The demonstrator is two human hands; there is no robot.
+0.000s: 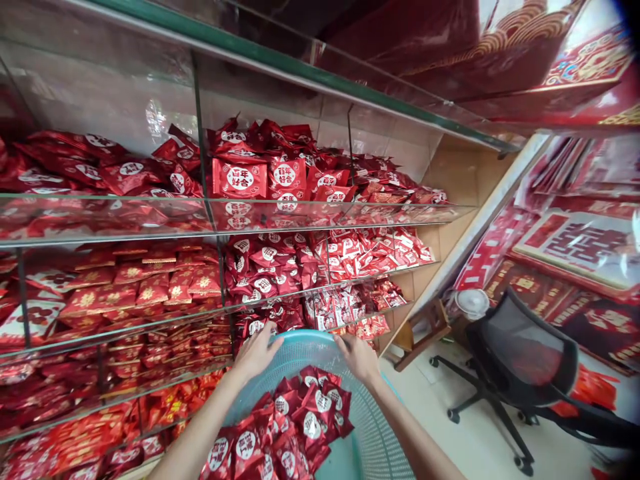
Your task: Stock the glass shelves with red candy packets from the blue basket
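A teal plastic basket with perforated walls is in front of me, its far rim against the shelves. Inside lies a heap of dark red snack packets with white round labels. My left hand grips the far rim on the left side, fingers closed over it. On the right side of the same rim, my right hand is closed too, its thumb along the edge. Just beyond the hands, similar dark red packets sit in a shelf compartment.
Glass shelves with dividers hold several kinds of red packets. Overhead runs a thick glass shelf edge. To the right stand a black mesh office chair, a small wooden stool and stacked red decorations.
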